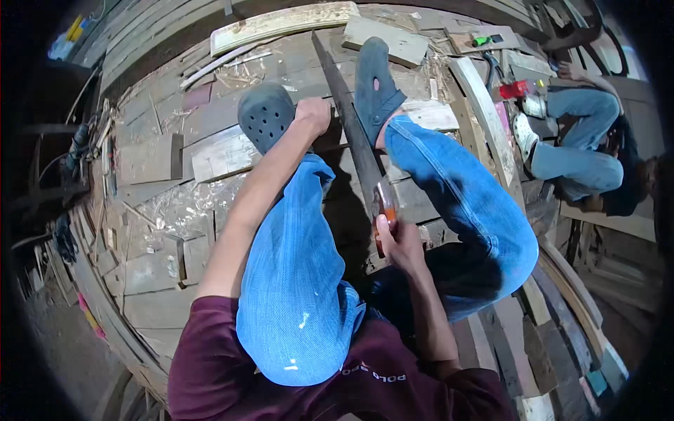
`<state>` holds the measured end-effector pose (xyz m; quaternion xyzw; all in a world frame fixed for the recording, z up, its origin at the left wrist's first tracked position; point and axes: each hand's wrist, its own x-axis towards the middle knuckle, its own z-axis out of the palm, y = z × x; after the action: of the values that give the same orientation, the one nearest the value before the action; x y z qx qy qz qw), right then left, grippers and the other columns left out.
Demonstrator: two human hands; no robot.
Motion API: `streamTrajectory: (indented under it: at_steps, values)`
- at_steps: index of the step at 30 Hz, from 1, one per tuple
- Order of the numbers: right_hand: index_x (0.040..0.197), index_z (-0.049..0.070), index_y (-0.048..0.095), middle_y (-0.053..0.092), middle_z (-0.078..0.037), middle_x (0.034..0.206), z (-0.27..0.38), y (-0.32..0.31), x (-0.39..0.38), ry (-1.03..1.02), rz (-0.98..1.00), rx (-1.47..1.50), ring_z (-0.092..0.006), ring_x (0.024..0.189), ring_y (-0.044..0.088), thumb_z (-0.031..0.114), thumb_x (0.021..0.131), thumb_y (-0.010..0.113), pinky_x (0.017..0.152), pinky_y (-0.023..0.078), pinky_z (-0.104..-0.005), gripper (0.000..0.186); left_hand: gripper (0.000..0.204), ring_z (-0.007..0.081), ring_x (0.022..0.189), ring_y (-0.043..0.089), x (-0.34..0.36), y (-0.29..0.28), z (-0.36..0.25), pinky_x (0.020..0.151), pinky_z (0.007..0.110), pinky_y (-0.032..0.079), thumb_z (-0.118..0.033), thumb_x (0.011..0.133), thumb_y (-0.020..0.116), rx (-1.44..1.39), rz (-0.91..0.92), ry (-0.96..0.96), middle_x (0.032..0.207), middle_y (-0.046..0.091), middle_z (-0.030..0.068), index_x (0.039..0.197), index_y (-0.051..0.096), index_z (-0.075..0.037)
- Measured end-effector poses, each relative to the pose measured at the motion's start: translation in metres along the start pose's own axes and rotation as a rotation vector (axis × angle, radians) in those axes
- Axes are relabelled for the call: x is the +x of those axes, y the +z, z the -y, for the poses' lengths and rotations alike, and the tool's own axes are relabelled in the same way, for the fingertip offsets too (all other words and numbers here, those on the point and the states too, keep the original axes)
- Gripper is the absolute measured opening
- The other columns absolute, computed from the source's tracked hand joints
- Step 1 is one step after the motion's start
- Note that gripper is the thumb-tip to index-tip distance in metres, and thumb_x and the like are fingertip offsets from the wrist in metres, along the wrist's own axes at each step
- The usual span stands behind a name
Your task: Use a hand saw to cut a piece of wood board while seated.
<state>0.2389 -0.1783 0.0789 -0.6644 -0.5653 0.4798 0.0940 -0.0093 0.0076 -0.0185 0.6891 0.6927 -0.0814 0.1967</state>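
A long dark strip [351,130], narrowing toward its far end like a saw blade, runs away from me between my two clogs. At its near end is a shiny orange-brown handle [384,214]. My right hand [405,245] is closed on this handle, thumb along it. Farther out, my left hand [314,116] is closed in a fist just left of the strip; what it holds, if anything, is hidden. My right grey clog [373,88] rests against the strip's right side, and my left clog [266,116] lies beside my left hand.
Pale boards [281,27], wood offcuts [228,153] and shavings cover the plank floor around my feet. At the right sits another person [583,133] in jeans and white clogs, near a red object [514,89]. Long planks [562,309] lie at the lower right.
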Motion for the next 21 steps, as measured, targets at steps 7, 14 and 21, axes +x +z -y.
streamTrajectory:
  at_steps: [7,14,21]
  values:
    - [0.079,-0.002,0.058,0.054,-0.007,0.054,0.000,0.007,-0.001,-0.020,0.057,0.157,-0.0120,0.050,0.052,0.035,0.091,0.050,0.046,0.039,-0.0299,0.040,0.019,0.0250,0.089,0.064,-0.001,0.005,0.001,0.075,0.034,0.051,-0.013,0.075,0.055,-0.004,-0.009,0.055,0.094,0.066,0.0121,0.087,0.069,-0.009]
    - [0.077,0.000,0.056,0.046,0.000,0.058,-0.015,0.008,-0.007,-0.010,-0.016,0.221,-0.0063,0.052,0.040,0.028,0.092,0.049,0.046,0.031,-0.0239,0.033,0.013,0.0266,0.084,0.065,-0.001,0.000,0.000,0.072,0.036,0.051,-0.016,0.071,0.062,-0.015,0.007,0.056,0.087,0.066,0.0133,0.081,0.069,-0.011]
    - [0.081,-0.003,0.059,0.050,0.000,0.063,-0.008,0.007,-0.008,-0.085,-0.104,0.349,-0.0065,0.057,0.044,0.021,0.091,0.051,0.050,0.035,-0.0222,0.028,0.019,0.0258,0.083,0.065,-0.005,-0.003,-0.006,0.070,0.034,0.052,-0.025,0.071,0.067,0.107,0.015,0.032,0.086,0.067,0.0105,0.082,0.069,-0.010]
